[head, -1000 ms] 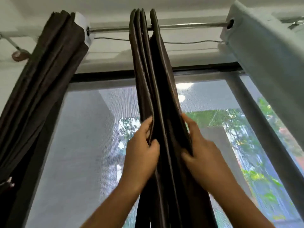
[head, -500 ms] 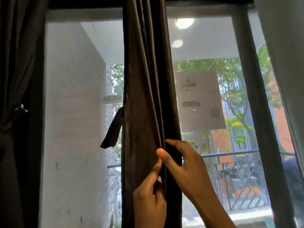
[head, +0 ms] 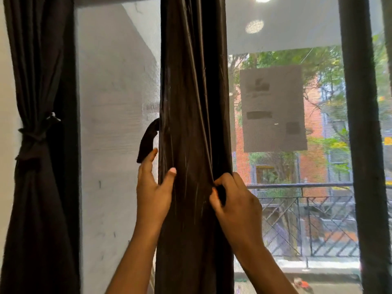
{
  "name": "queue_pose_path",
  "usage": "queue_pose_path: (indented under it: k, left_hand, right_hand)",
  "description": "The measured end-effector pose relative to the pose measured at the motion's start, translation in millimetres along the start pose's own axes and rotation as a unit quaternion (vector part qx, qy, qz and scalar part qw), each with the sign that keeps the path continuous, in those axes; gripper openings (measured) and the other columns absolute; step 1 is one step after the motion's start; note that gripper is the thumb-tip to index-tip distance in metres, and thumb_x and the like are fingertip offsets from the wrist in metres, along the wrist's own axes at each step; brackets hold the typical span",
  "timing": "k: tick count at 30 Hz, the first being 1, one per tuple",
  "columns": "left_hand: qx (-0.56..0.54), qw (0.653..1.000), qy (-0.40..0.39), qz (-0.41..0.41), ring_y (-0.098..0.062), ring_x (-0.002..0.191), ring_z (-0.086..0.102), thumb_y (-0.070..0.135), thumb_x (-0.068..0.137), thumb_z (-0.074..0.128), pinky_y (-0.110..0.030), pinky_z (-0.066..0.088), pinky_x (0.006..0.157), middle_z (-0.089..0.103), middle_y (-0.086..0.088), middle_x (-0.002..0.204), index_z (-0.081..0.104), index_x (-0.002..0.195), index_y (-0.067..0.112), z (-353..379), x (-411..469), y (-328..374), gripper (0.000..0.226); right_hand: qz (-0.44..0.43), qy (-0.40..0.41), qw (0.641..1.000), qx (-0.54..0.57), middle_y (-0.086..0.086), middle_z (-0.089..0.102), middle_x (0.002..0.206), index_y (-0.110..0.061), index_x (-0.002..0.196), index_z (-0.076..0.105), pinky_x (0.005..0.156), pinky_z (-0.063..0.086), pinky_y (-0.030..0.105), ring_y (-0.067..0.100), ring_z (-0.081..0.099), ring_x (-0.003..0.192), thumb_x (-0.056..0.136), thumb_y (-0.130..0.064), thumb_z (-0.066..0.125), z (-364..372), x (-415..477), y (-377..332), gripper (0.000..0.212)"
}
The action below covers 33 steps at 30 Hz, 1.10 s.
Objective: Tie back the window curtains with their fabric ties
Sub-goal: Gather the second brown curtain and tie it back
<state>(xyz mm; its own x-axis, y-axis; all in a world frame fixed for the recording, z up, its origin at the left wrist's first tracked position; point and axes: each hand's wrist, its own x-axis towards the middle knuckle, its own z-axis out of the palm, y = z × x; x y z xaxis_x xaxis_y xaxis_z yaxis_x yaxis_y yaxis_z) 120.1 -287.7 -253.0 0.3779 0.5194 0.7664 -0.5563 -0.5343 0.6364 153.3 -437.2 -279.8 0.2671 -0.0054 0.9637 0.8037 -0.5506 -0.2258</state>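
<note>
Head view, facing the window. The gathered middle curtain (head: 193, 124), dark brown, hangs straight down the centre of the pane. Its fabric tie (head: 147, 143) hangs loose from the curtain's left edge, untied.

Your left hand (head: 153, 194) is spread wide. The thumb presses on the front of the fabric, and the fingers stand nearly straight beside the left edge, with one fingertip touching the tie's lower end. Your right hand (head: 235, 202) has its fingers curled and pinches a fold at the curtain's right edge, level with your left hand.

At far left the side curtain (head: 36, 60) is already cinched at mid-height by its own knotted tie (head: 31, 135), against the dark window frame (head: 70, 145). To the right of the middle curtain a grey paper notice (head: 273, 109) is on the glass; its print is unreadable. Below it, outside, is a metal railing (head: 297, 185).
</note>
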Motion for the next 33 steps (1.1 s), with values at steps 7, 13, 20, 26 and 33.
queue_pose_path:
  k: [7,13,20,26,33]
  left_hand:
    - [0.037,0.997,0.011,-0.073,-0.022,0.092,0.067,0.025,0.09,0.064,-0.027,0.054,0.076,0.069,0.006,0.095,0.06,0.104,0.028,17,-27,-36,0.015]
    - [0.351,0.913,0.087,0.189,-0.017,0.064,0.066,0.028,0.086,0.066,-0.016,0.04,0.059,0.072,-0.003,0.095,0.074,0.101,0.012,9,-58,-13,0.023]
    - [0.247,0.96,0.071,0.112,-0.014,0.072,0.065,0.015,0.089,0.065,-0.026,0.052,0.071,0.071,-0.003,0.096,0.067,0.114,0.016,22,-53,22,0.025]
    - [-0.009,0.999,-0.041,-0.002,-0.003,0.076,0.069,0.009,0.089,0.063,-0.02,0.057,0.069,0.071,0.007,0.085,0.067,0.096,0.03,35,-25,56,0.022]
    - [-0.453,0.827,-0.097,-0.319,-0.021,0.074,0.072,0.019,0.087,0.058,-0.031,0.06,0.063,0.072,-0.014,0.088,0.069,0.103,0.006,34,-31,40,0.024]
  right_hand:
    - [-0.02,-0.009,1.0,0.009,-0.007,0.054,0.08,-0.02,0.084,0.053,0.041,0.038,0.017,0.005,0.045,0.05,0.078,-0.007,0.071,-20,-15,24,0.023]
    - [-0.025,0.036,0.998,-0.043,0.004,0.049,0.125,-0.017,0.084,0.061,0.065,0.048,0.023,0.02,0.054,0.105,0.075,-0.016,0.075,-40,-21,44,0.016]
    - [-0.089,0.044,0.99,-0.095,0.006,0.047,0.136,-0.017,0.107,0.06,0.099,0.033,0.043,0.025,0.04,0.126,0.08,-0.027,0.069,-48,-12,47,0.03]
    - [-0.052,0.054,0.99,-0.117,0.006,0.057,0.094,-0.017,0.088,0.066,0.069,0.034,0.034,0.026,0.052,0.089,0.08,-0.043,0.066,-53,28,20,0.028]
    - [-0.037,0.052,0.998,-0.029,0.004,0.055,0.099,-0.017,0.093,0.063,0.075,0.031,0.032,0.024,0.05,0.093,0.081,-0.028,0.068,-54,35,18,0.017]
